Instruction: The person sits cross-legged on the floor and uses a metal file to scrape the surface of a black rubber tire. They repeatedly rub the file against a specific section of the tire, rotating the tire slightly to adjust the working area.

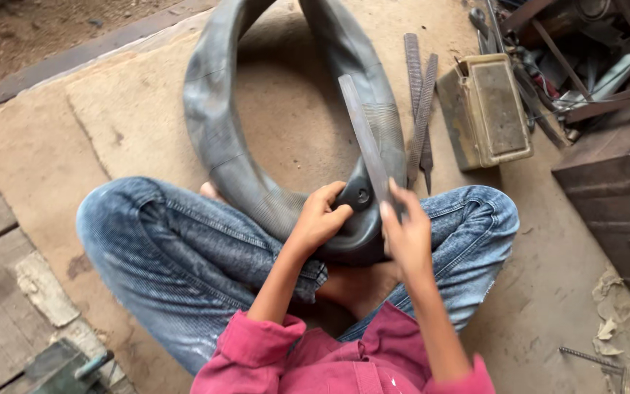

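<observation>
A dusty concrete workshop floor [147, 109] carries a large grey rubber inner tube [216, 138], whose near end rests across the lap of a person sitting cross-legged in blue jeans. To the right lie a dented rectangular metal tin [486, 109] and two loose flat files [421, 109]. The left hand [320, 219] has its fingers curled tight on the tube beside a dark patch [361, 195], while the right hand [406, 233] is closed round a long flat steel file [362, 135] laid on the tube.

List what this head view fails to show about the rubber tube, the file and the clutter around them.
- Black rubber inner tube: its far loop is cut off by the top edge.
- Flat grey metal file: its lower end is hidden by the right hand.
- Tube surface under the left hand: covered by fingers.
- Dark metal scrap pile: too jumbled to identify, cropped at the corner.
</observation>
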